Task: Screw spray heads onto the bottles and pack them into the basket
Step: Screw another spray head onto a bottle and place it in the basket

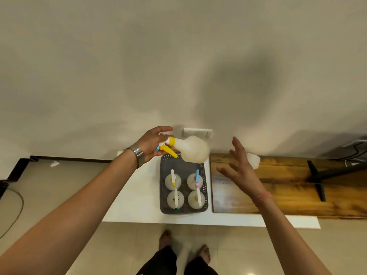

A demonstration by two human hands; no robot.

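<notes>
My left hand point(152, 144) grips the yellow spray head point(168, 147) of a translucent white bottle point(193, 148), held sideways in the air above the far end of the dark grey basket point(163, 187). Several bottles with spray heads stand upright inside the basket in two rows. My right hand point(241, 165) hovers open to the right of the held bottle, fingers spread, touching nothing. Another white bottle point(254, 160) lies on the wooden board, partly hidden behind my right hand.
The basket rests on a white table point(139, 195). A wooden board point(288, 185) lies to its right, with a black stand point(317, 175) on it. A wall socket point(197, 132) sits behind. My feet and the tiled floor show below.
</notes>
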